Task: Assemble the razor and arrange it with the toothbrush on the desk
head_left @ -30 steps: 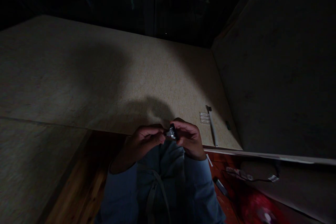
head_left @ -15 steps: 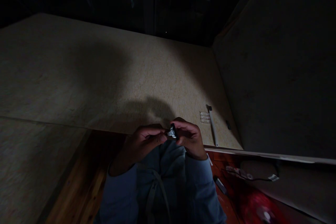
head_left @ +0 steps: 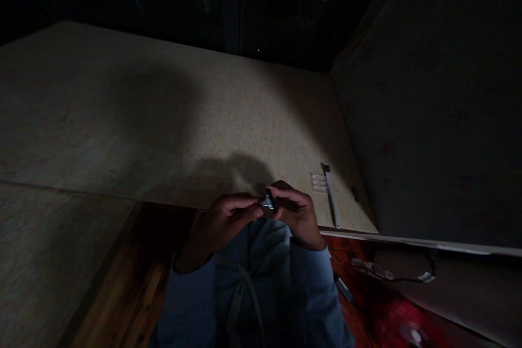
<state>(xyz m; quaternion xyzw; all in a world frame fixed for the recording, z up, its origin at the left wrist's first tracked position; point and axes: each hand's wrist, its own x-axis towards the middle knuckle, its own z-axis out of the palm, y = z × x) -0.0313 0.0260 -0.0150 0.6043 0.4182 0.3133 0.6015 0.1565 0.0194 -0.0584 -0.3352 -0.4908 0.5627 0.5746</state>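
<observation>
Both my hands meet close to my chest over my blue hoodie. My left hand (head_left: 222, 217) and my right hand (head_left: 294, 212) pinch a small shiny metal and black part (head_left: 268, 202) between their fingertips. It is too small and dim to name. The scene is very dark, lit only by a patch of light on the beige worktop (head_left: 228, 119) just beyond my hands.
A white stick-like tool (head_left: 331, 196) and a few small clear pieces (head_left: 318, 182) lie on the worktop to the right. A tiny dark bit (head_left: 355, 194) sits beside the grey side panel. On the red floor below lie cables (head_left: 391, 274) and a dark pen-like object (head_left: 343, 289).
The small part has turned slightly between my fingertips and both hands sit a touch higher. Nothing else has moved.
</observation>
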